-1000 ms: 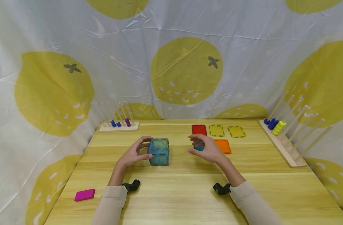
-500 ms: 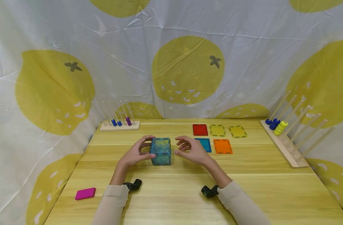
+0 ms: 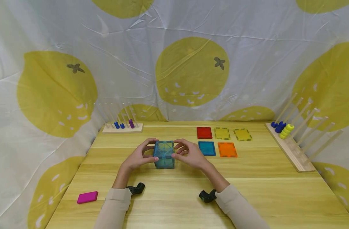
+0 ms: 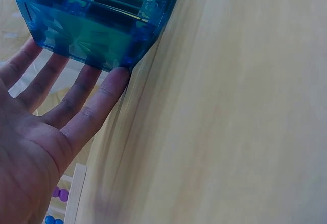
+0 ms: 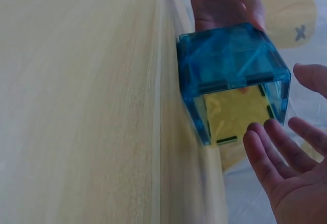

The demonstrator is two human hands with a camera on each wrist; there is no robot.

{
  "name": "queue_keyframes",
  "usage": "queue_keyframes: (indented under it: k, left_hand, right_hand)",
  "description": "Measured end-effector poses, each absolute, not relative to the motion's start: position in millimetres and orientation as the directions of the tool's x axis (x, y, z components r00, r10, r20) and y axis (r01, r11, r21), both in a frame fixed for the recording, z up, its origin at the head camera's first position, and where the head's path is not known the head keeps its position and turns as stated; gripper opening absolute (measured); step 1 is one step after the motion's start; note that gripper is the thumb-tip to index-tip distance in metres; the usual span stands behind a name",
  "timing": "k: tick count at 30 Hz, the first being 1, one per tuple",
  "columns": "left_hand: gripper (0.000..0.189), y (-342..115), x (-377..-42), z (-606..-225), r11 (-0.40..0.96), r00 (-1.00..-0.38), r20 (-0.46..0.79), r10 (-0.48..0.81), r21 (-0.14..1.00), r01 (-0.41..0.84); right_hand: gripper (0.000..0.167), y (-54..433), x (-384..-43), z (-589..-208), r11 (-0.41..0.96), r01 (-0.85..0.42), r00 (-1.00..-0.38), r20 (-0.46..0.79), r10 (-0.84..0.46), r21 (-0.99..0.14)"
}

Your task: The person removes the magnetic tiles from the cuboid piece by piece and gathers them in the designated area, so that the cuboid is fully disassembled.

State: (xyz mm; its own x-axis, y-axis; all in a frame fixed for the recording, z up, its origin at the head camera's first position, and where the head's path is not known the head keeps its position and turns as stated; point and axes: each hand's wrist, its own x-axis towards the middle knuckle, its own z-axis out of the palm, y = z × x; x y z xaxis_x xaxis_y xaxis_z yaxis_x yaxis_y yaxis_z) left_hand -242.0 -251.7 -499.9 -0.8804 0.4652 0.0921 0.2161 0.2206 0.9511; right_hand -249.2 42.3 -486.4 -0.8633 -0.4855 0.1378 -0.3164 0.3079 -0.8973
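Observation:
A see-through blue magnetic tile box (image 3: 164,155) stands on the wooden table, with a yellow panel (image 5: 237,113) showing inside its blue frame in the right wrist view. My left hand (image 3: 139,155) holds the box from the left, thumb at the front corner and fingers along the side; the left wrist view has those fingertips against the blue wall (image 4: 82,40). On the opposite side, my right hand (image 3: 190,154) is held with fingers spread and loosely bent. Its fingertips (image 5: 255,128) are right at the box's right side, the thumb standing apart from them.
Flat tiles lie back right: red (image 3: 204,132), blue (image 3: 207,148), orange (image 3: 227,149) and yellow (image 3: 222,133). Peg boards with beads stand at the left (image 3: 123,128) and right (image 3: 291,149). A magenta block (image 3: 87,197) lies front left.
My right hand has moved left from above the blue tile to the box's right side, uncovering that tile. The left hand stays at the box.

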Motion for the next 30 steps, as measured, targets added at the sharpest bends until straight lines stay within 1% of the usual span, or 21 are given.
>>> queue_keyframes:
  k: [9, 12, 17, 20, 25, 30]
  left_hand:
    - [0.073, -251, -242, -503, 0.224, -0.878, 0.104, 0.468, 0.947, 0.232]
    - [0.072, -250, -242, -502, 0.235, -0.877, 0.111, 0.468, 0.941, 0.245]
    - [0.072, -246, -242, -501, 0.244, -0.881, 0.121, 0.457, 0.936, 0.255]
    - [0.073, -245, -242, -500, 0.238, -0.881, 0.127, 0.456, 0.936, 0.259]
    - [0.073, -243, -242, -500, 0.226, -0.879, 0.127, 0.460, 0.940, 0.254]
    - [0.073, -242, -243, -501, 0.233, -0.881, 0.120, 0.459, 0.940, 0.249]
  right_hand:
    - [0.054, 32, -250, -489, 0.270, -0.325, -0.858, 0.163, -0.487, -0.906]
    - [0.061, 28, -249, -487, 0.280, -0.304, -0.863, 0.140, -0.485, -0.911]
    - [0.079, 24, -249, -481, 0.326, -0.288, -0.870, 0.104, -0.482, -0.900]
    - [0.084, 23, -251, -480, 0.361, -0.300, -0.869, 0.097, -0.485, -0.883]
    - [0.082, 22, -254, -477, 0.392, -0.311, -0.871, 0.095, -0.481, -0.866]
    - [0.077, 23, -255, -476, 0.388, -0.292, -0.887, 0.096, -0.451, -0.874]
